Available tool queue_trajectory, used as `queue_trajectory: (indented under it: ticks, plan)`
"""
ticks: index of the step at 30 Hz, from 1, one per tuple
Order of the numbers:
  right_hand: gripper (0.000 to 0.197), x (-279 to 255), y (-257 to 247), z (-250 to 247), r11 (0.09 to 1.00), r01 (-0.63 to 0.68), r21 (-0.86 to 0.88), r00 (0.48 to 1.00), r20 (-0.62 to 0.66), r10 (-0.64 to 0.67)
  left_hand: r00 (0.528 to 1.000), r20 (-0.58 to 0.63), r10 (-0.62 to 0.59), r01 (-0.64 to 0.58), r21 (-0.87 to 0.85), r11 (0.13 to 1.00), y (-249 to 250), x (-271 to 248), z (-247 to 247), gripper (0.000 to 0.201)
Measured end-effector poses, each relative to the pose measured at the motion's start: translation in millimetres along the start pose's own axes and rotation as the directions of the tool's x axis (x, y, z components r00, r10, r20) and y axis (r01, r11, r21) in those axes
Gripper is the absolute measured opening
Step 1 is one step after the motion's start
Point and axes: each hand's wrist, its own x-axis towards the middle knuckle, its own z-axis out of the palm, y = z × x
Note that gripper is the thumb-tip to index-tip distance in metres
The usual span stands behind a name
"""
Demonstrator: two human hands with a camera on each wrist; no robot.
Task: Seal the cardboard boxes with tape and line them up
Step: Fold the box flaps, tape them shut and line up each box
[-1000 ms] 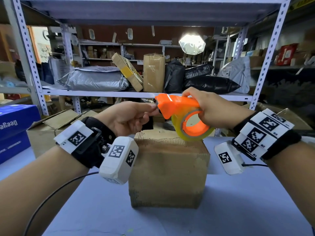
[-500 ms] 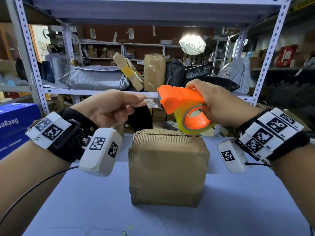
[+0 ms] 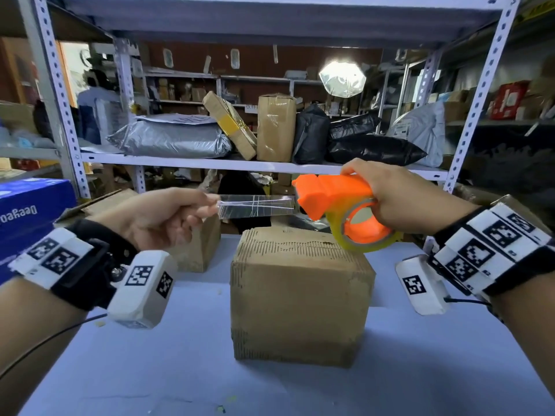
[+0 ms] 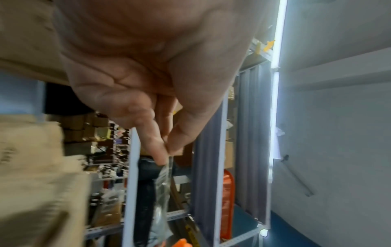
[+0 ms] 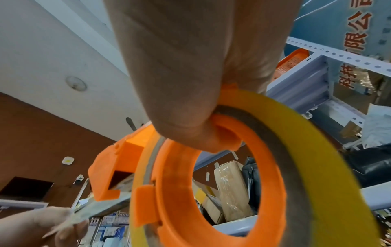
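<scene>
Cardboard box (image 3: 301, 295): sitting at the tabletop's (image 3: 420, 370) centre, flaps closed. Clear tape strip (image 3: 255, 206): stretching level above the box, between both hands. Left hand (image 3: 159, 217): its grip pinching the strip's free end between thumb and fingertip. Right hand (image 3: 399, 196): its grip curling around the orange tape dispenser (image 3: 339, 205). Second cardboard box (image 3: 198, 244): standing toward the far left edge.

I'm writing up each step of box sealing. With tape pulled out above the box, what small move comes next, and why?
Probably lower both hands to lay the tape on the box: the left hand pinches its free end, the right hand holds the dispenser, and the strip hangs clear above the box top.
</scene>
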Motion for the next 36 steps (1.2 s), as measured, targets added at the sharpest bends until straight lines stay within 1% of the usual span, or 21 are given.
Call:
queue_trajectory:
  ticks: [2, 5, 9, 14, 19, 22, 24, 28, 33, 34, 36]
  plan:
    - [0.057, 6.4, -5.9, 0.1, 0.999, 0.013, -0.032, 1.0, 0.023, -0.013, 0.999, 0.022, -0.043, 0.043, 0.001, 0.999, -16.3, 6.9, 0.6, 0.015]
    - [0.053, 17.6, -16.8, 1.4, 0.997, 0.054, -0.053, 0.995, 0.082, -0.05, 0.996, -0.002, -0.088, 0.088, 0.002, 0.996, -39.0, 15.4, 1.9, 0.024]
    - [0.057, 30.3, -27.6, 2.8, 0.995, 0.066, -0.081, 0.988, 0.143, -0.053, 0.995, -0.061, -0.083, 0.086, 0.036, 0.996, -60.3, 18.7, 5.1, 0.03]
    - [0.058, 34.7, -33.0, 3.9, 0.992, 0.073, -0.103, 0.982, 0.183, -0.053, 0.991, -0.088, -0.102, 0.101, -0.018, 0.995, -75.6, 20.1, 6.7, 0.023]
    - [0.06, 35.0, -36.3, 2.9, 0.989, 0.079, -0.124, 0.979, 0.195, -0.054, 0.987, -0.11, -0.116, 0.109, -0.07, 0.992, -85.0, 24.9, 8.2, 0.027]
    - [0.059, 34.5, -37.8, 2.5, 0.989, 0.083, -0.122, 0.978, 0.198, -0.058, 0.988, -0.08, -0.134, 0.131, -0.042, 0.99, -95.4, 28.5, 12.2, 0.03]
    - [0.059, 34.2, -38.0, 2.6, 0.99, 0.083, -0.118, 0.978, 0.198, -0.058, 0.99, -0.042, -0.135, 0.133, -0.03, 0.991, -100.8, 30.9, 17.6, 0.025]
    - [0.059, 33.3, -37.4, 3.2, 0.991, 0.065, -0.117, 0.978, 0.205, -0.04, 0.992, -0.028, -0.125, 0.125, 0.025, 0.992, -106.2, 36.5, 22.9, 0.034]
    - [0.06, 32.8, -40.5, 2.3, 0.994, 0.052, -0.097, 0.975, 0.22, -0.029, 0.993, -0.023, -0.119, 0.121, 0.108, 0.987, -111.1, 37.2, 22.1, 0.022]
    - [0.06, 32.9, -41.4, 2.0, 0.994, 0.05, -0.096, 0.974, 0.224, -0.028, 0.992, -0.022, -0.121, 0.123, 0.129, 0.984, -113.4, 36.7, 22.4, 0.024]
    - [0.06, 33.0, -42.3, 1.6, 0.994, 0.049, -0.097, 0.973, 0.229, -0.026, 0.992, -0.011, -0.129, 0.13, 0.166, 0.978, -117.8, 34.3, 22.3, 0.035]
